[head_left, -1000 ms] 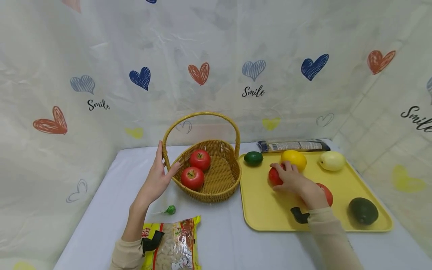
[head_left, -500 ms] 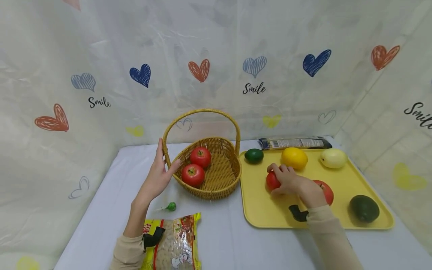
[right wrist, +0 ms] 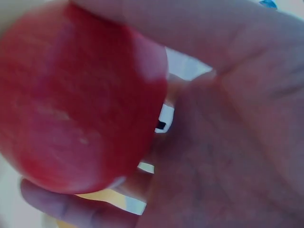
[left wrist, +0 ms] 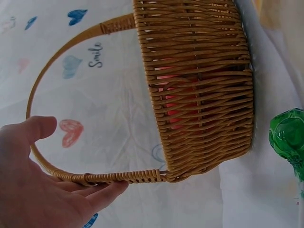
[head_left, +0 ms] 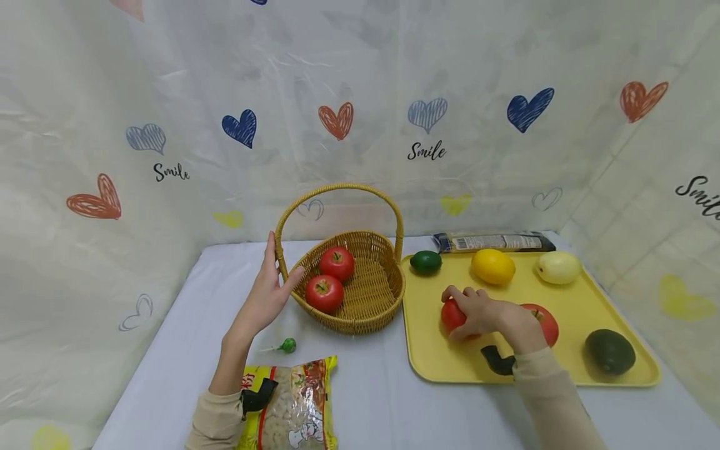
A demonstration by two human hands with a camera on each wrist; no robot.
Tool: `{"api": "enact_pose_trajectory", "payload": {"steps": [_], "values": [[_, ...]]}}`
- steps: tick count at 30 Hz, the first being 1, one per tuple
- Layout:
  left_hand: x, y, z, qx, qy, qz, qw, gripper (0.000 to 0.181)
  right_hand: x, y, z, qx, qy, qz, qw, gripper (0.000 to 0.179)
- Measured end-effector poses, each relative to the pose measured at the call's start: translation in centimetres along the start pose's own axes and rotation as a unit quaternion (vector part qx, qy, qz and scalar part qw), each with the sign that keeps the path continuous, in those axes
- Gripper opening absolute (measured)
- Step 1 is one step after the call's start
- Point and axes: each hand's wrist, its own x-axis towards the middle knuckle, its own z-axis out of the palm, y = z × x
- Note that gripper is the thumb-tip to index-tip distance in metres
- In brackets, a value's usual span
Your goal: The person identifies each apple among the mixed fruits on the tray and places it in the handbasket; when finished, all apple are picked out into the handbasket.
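On the left, a wicker basket (head_left: 368, 299) with a tall arched handle stands on the white cloth. Two red apples (head_left: 324, 294) lie inside it. My left hand (head_left: 264, 300) rests its straight fingers against the outside of the handle's left foot, thumb spread apart near the rim. Over the yellow tray (head_left: 427, 365), my right hand (head_left: 484, 315) grips a red apple (head_left: 452, 315), its fingers and thumb curled round it. In the right wrist view that apple (right wrist: 80, 99) fills the space between thumb and fingers. Another red apple (head_left: 542, 325) lies partly behind the right wrist.
A green lime (head_left: 425, 262), a yellow lemon (head_left: 493, 267), a pale yellow-green fruit (head_left: 558, 268) and a dark green avocado (head_left: 610, 352) lie on the tray. Behind it is a dark packet (head_left: 495, 242). A green lollipop (head_left: 288, 345) and a yellow food bag (head_left: 292, 403) lie in front of the basket.
My right hand has shifted left and nearer with the apple, away from the lemon. The left hand stays at the basket handle.
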Motion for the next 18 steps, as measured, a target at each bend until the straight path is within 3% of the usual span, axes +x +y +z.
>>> {"api": "enact_pose_trajectory", "payload": {"steps": [7, 14, 18], "values": [[0.3, -0.1, 0.5, -0.009, -0.006, 0.007, 0.9999, 0.098, -1.2, -1.2, 0.0, 0.009, -0.035, 0.01, 0.9993, 0.069], [0.5, 0.0, 0.2, 0.0, 0.0, 0.015, 0.9999, 0.096, -2.8, -3.5, -0.7, 0.048, -0.029, -0.052, 0.9971, 0.063], [0.0, -0.2, 0.0, 0.008, -0.004, 0.003, 1.0, 0.098, -4.5, -5.4, -0.4, 0.068, -0.023, -0.085, 0.9937, 0.063]]}}
